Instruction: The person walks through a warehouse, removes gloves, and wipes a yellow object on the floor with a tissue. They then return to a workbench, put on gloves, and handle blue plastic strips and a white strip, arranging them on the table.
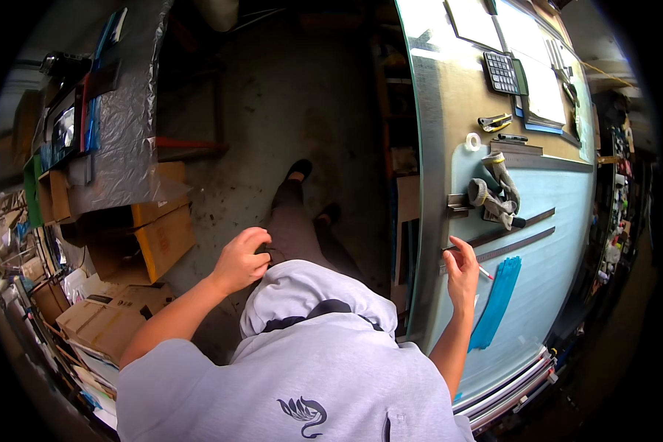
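My right hand [462,269] rests on the glass-topped workbench [435,147] at my right, its fingers closed on a thin pen-like tool with a red tip [485,272]. It lies next to two long dark metal strips [512,234] and a blue plastic strip [498,300]. My left hand [240,261] is closed in a loose fist at my hip, over my dark trousers, and seems to hold a small dark thing I cannot make out. My grey hooded top fills the lower middle of the view.
On the bench lie grey work gloves [498,188], a roll of tape [473,141], a yellow utility knife [495,121], a calculator [504,71] and papers. Cardboard boxes [144,236] and a foil-covered sheet [125,110] stand at my left. Concrete floor [287,96] lies ahead.
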Demonstrator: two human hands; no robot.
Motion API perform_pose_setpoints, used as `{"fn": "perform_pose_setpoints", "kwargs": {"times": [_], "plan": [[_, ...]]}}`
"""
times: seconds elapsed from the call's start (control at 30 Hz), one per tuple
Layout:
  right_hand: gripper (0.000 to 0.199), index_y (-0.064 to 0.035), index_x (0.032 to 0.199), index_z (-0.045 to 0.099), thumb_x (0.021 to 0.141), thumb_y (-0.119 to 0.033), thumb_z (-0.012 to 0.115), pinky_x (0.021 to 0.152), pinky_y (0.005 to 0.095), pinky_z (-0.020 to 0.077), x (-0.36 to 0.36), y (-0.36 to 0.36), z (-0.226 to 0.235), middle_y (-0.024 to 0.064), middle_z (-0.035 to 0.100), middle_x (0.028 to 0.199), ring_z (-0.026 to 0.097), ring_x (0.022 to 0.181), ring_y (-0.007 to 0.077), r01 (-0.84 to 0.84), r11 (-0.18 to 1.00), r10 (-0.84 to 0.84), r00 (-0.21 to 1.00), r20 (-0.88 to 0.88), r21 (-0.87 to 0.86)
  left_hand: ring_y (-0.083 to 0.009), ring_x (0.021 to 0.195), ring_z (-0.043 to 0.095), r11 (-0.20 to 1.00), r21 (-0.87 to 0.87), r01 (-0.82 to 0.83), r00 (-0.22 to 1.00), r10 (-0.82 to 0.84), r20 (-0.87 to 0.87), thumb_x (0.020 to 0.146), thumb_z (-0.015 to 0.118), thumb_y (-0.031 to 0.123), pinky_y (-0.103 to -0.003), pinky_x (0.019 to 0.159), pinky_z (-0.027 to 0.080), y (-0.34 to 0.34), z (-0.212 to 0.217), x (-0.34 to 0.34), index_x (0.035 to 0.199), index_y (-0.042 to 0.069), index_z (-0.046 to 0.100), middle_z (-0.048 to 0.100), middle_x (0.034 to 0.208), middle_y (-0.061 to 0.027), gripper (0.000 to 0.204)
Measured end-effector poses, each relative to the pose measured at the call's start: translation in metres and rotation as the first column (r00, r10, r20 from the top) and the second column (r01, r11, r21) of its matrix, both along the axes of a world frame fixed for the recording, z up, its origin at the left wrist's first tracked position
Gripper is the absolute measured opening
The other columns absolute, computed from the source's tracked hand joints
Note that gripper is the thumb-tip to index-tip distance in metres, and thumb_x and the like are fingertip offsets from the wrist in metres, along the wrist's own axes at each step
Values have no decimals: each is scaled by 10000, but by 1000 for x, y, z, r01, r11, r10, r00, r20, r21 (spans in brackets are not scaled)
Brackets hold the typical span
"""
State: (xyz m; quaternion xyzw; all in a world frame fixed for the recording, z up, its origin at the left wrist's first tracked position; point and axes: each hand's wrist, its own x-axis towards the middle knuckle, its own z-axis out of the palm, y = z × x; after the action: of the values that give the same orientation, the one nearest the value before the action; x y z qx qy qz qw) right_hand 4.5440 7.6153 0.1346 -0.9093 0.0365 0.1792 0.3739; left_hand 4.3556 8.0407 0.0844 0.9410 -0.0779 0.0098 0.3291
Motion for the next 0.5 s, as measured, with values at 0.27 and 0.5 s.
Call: {"fn": "perform_pose_setpoints", "kwargs": {"times": [0.27, 0.5], "plan": [[345, -30, 1241, 642, 899, -53, 684, 776, 273, 515, 3, 13, 1, 64, 679, 1061, 635, 860, 127, -16, 999, 18, 997, -70, 31, -160, 1080, 564, 99, -650, -753, 656, 176, -734, 779, 632, 101, -317, 1018, 393, 59, 10, -20, 914, 13, 691, 600, 1162, -56, 172], [321, -39, 1188, 650, 874, 2, 700, 771, 282, 544, 28, 106, 0, 73, 687, 982, 648, 837, 131, -214, 932, 235, 971, -39, 292, -275, 1235, 550, -286, -790, -542, 815, 47, -577, 786, 728, 219, -391, 1122, 366, 45, 30, 36, 1223, -3, 623, 623, 1277, -125, 501]]}}
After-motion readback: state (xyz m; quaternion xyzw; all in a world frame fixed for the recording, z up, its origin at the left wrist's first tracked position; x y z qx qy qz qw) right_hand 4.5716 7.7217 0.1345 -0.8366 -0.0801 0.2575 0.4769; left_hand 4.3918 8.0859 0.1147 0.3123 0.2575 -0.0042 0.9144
